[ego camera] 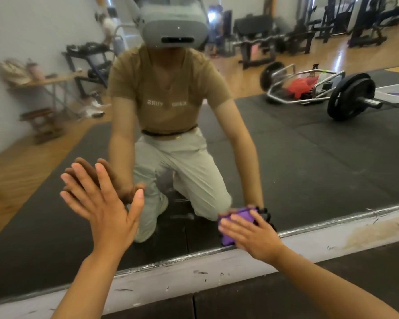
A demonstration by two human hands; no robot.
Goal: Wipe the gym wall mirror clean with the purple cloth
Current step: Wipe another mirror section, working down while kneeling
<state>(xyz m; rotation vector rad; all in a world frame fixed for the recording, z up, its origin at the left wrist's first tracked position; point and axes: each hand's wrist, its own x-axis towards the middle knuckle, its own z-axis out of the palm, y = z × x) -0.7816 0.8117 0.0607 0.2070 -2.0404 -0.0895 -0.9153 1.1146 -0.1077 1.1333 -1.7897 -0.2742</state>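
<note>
The left hand lies flat on the mirror, fingers straight and spread. The right hand presses the purple cloth against the glass just above the lower frame; its straight fingers hide most of the cloth.

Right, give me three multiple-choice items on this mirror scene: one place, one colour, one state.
1. Where on the mirror is the cloth pressed?
A. top edge
B. near the bottom edge
C. far left

2. What colour is the cloth?
A. purple
B. yellow
C. white

3. How is the left hand held?
A. fist
B. gripping a bottle
C. fingers straight, against the glass

Answers: 1 B, the right hand pushes it just above the lower frame; 2 A, purple shows around the fingers; 3 C, the fingers meet their reflection.
</note>
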